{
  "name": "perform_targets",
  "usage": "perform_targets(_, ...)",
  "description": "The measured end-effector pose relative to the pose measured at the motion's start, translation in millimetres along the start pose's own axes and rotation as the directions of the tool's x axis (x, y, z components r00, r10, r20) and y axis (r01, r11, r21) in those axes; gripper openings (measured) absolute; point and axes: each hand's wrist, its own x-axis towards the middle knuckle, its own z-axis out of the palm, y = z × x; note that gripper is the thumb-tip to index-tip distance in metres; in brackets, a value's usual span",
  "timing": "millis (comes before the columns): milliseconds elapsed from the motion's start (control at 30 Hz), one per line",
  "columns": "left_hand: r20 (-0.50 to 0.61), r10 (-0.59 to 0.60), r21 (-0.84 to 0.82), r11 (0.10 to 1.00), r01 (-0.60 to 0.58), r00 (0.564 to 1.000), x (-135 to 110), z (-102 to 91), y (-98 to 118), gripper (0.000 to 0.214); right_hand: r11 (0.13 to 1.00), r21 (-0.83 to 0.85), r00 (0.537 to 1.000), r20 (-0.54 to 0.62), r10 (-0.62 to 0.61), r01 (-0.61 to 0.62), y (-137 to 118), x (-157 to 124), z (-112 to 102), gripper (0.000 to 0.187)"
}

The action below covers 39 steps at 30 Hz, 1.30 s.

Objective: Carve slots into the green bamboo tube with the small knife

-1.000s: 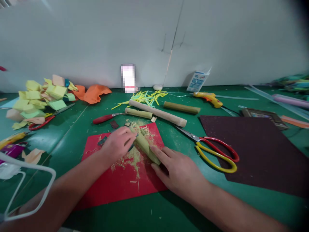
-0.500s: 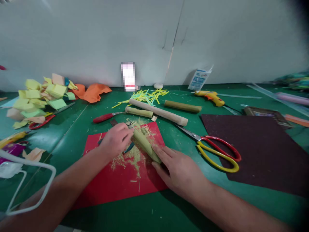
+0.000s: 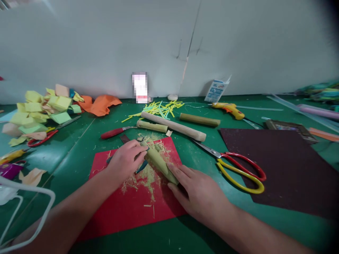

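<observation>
A pale green bamboo tube (image 3: 158, 159) lies tilted over a red sheet of paper (image 3: 106, 211) strewn with shavings and dust. My right hand (image 3: 196, 187) grips the tube's near end, thumb on one side and fingers along the top. At its far end, my left hand (image 3: 128, 157) is closed, fingertips pressed against the tube. A small dark edge shows at those fingertips, but what it belongs to is mostly hidden. Under the left hand, a dark blue-green object (image 3: 142, 166) pokes out on the paper.
Beyond the paper lie a red-handled tool (image 3: 112, 133), a short bamboo piece (image 3: 152, 126), a long pale stick (image 3: 174, 127) and a darker tube (image 3: 200, 120). Scissors (image 3: 238, 167) rest on the right, partly over a dark sheet (image 3: 286, 169). A yellow glue gun (image 3: 230, 109) lies behind.
The view has tilted slightly, so everything sits a little lower. My left fingertips have shifted slightly along the tube toward me. The right hand keeps its hold.
</observation>
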Motion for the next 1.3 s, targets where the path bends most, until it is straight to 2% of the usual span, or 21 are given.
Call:
perform_targets(100, -0.007, 0.023, -0.025, 0.999, -0.023, 1.000, -1, 4.6, 8, 0.017, 1.000, 0.001, 1.000, -0.006, 0.004, -0.004, 0, 0, 1, 0.039)
perform_targets(200, 0.092, 0.115, -0.086, 0.991, -0.107, 0.989, -2, 8.8, 15, 0.021, 1.000, 0.014, 1.000, 0.003, 0.000, 0.000, 0, 0, 1, 0.041)
perform_targets(267, 0.112, 0.143, -0.074, 0.988, -0.135, 0.983, 0, 8.8, 11, 0.022, 1.000, 0.017, 1.000, 0.011, -0.003, 0.002, -1, -1, 1, 0.041)
perform_targets(400, -0.008, 0.073, 0.047, 0.996, -0.072, 0.997, 3, 5.1, -2, 0.021, 1.000, -0.010, 1.000, -0.027, 0.002, -0.002, 0, 0, 1, 0.040)
perform_targets(467, 0.018, 0.082, 0.039, 0.996, -0.083, 0.996, 2, 5.3, 1, 0.021, 1.000, -0.012, 0.999, -0.032, -0.010, 0.010, 0, 0, 2, 0.039)
perform_targets(567, 0.122, 0.149, -0.025, 0.989, -0.147, 0.981, -1, 7.2, 8, 0.023, 1.000, 0.000, 1.000, -0.010, -0.022, 0.022, 0, -1, 2, 0.038)
perform_targets(600, 0.119, 0.154, -0.025, 0.988, -0.153, 0.981, -1, 7.5, 9, 0.023, 1.000, -0.002, 1.000, -0.008, -0.018, 0.018, 0, -1, 1, 0.039)
perform_targets(733, -0.006, 0.116, 0.066, 0.991, -0.115, 0.993, -2, 7.0, 6, 0.024, 1.000, -0.020, 1.000, -0.013, 0.002, -0.002, -1, -1, 1, 0.040)
perform_targets(900, 0.143, 0.182, -0.030, 0.983, -0.179, 0.973, -7, 8.1, 15, 0.023, 1.000, 0.010, 1.000, 0.011, 0.014, -0.014, -1, -2, 1, 0.036)
perform_targets(1100, -0.017, 0.033, 0.094, 0.995, -0.031, 0.999, 3, 1.1, -3, 0.022, 0.996, 0.012, 0.996, 0.009, 0.090, -0.090, -2, -2, -2, 0.026)
perform_targets(1300, 0.060, 0.082, 0.030, 0.996, -0.084, 0.995, -2, 7.7, 9, 0.022, 0.994, 0.008, 0.994, 0.015, 0.111, -0.111, -2, -1, -5, 0.027)
